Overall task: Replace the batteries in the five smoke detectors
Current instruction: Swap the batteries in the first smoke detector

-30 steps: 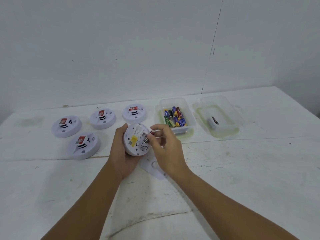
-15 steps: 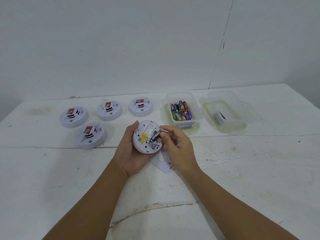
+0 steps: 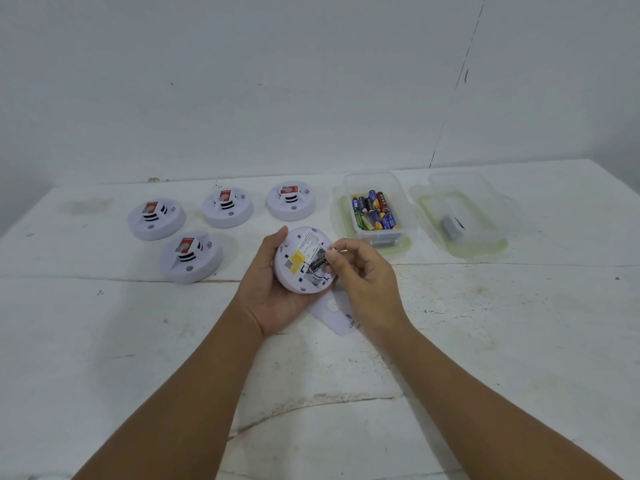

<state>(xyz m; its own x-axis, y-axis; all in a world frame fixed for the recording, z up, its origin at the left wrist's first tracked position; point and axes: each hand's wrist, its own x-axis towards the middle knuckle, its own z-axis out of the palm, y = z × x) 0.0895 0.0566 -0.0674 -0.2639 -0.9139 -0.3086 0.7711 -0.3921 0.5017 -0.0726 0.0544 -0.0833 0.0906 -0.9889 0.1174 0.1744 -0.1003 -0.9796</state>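
Nearest, above the middle of the white tabletop (image 3: 485,358), the left hand (image 3: 273,289) cups a round white smoke detector (image 3: 304,259) turned back-side up, fingers curled round its left rim. Its underside shows a yellow label and an open battery slot. The right hand (image 3: 363,275) pinches a dark battery (image 3: 318,263) between thumb and fingertips, one end of it lying in the slot. Just under the hands a flat white cover plate (image 3: 334,313) lies on the tabletop, partly hidden by the right wrist. Farther off, toward the left back edge, four more detectors sit face up: one (image 3: 190,258) closest, then three in a row behind it (image 3: 156,219), (image 3: 227,207), (image 3: 290,201). Toward the right back edge stands a clear plastic box (image 3: 379,206) holding a heap of coloured batteries, and beside it its clear lid (image 3: 464,216) lies open side up with one grey battery (image 3: 449,225) in it.
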